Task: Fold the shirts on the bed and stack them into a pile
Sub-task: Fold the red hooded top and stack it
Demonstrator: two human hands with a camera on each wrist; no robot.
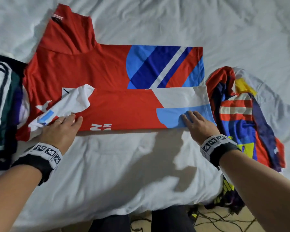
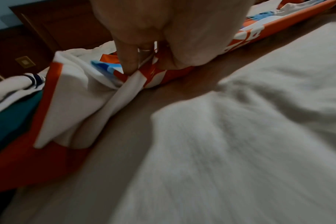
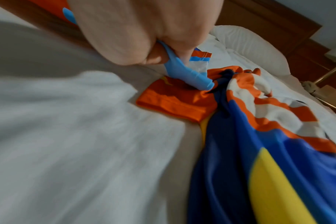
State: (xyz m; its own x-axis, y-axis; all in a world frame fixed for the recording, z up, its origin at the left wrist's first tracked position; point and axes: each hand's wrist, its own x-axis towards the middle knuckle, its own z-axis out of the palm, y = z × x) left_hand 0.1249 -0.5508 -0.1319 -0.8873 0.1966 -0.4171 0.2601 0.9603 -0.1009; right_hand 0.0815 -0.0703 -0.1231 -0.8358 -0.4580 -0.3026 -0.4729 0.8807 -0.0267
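A red shirt with blue, white and light-blue patches lies sideways on the white bed, its near long edge folded over. My left hand is at the near-left end, where a crumpled white sleeve lies. In the left wrist view the left hand pinches the red and white fabric at the fold. My right hand is on the near-right corner at the hem. In the right wrist view the right hand pinches the light-blue cloth between thumb and fingers.
A stack of folded shirts, white with dark stripes and green, lies at the left edge, touching the red shirt. A crumpled heap of coloured shirts lies at the right, and in the right wrist view this heap lies beside my hand. Cables lie on the floor below the bed's near edge.
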